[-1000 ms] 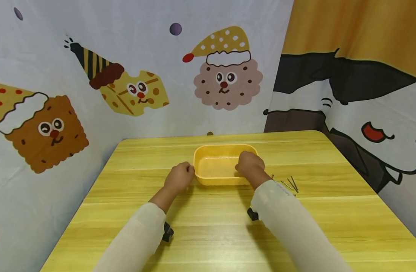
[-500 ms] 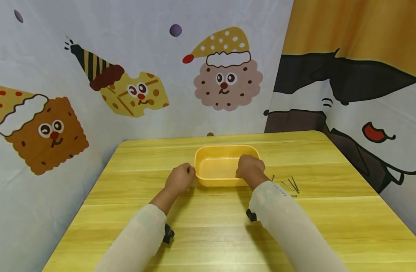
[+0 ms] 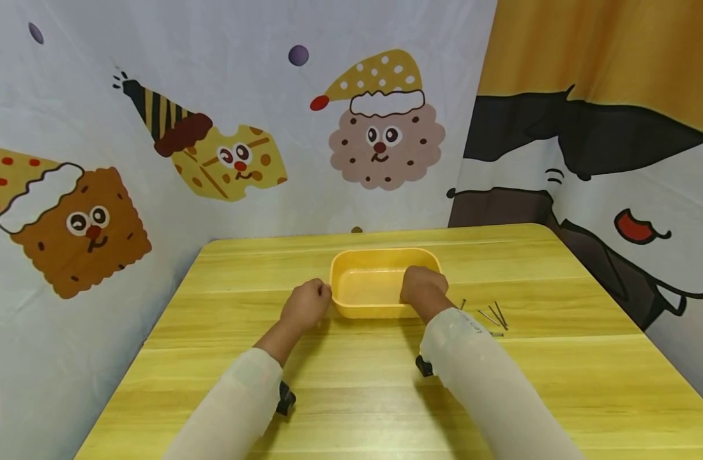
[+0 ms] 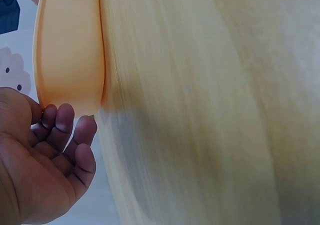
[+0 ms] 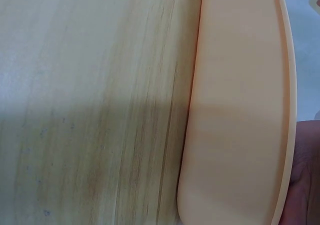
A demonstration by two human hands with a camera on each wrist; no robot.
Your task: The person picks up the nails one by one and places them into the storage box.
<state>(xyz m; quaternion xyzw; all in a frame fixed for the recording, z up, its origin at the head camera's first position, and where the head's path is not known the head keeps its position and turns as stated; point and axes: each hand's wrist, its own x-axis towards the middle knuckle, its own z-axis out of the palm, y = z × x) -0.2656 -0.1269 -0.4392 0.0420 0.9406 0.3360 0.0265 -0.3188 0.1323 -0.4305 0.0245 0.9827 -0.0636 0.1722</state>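
Note:
A yellow plastic box, shallow with rounded corners, sits on the wooden table. My left hand is at the box's left end; in the left wrist view, its thumb and forefinger pinch the rim and the other fingers bend loosely below. My right hand reaches over the near side into the right end of the box, knuckles up. Its fingertips are hidden from the head view, and I cannot tell whether they hold anything. In the right wrist view only a part of that hand shows behind the rim.
Several thin metal nails lie on the table right of the box, partly behind the right sleeve. The wooden table ends at a cloth backdrop with printed cartoon figures. Black wrist cameras hang under both forearms.
My right hand has sunk slightly lower into the box, uncovering more of its right end and of the nails beside it. The left hand stays at the rim.

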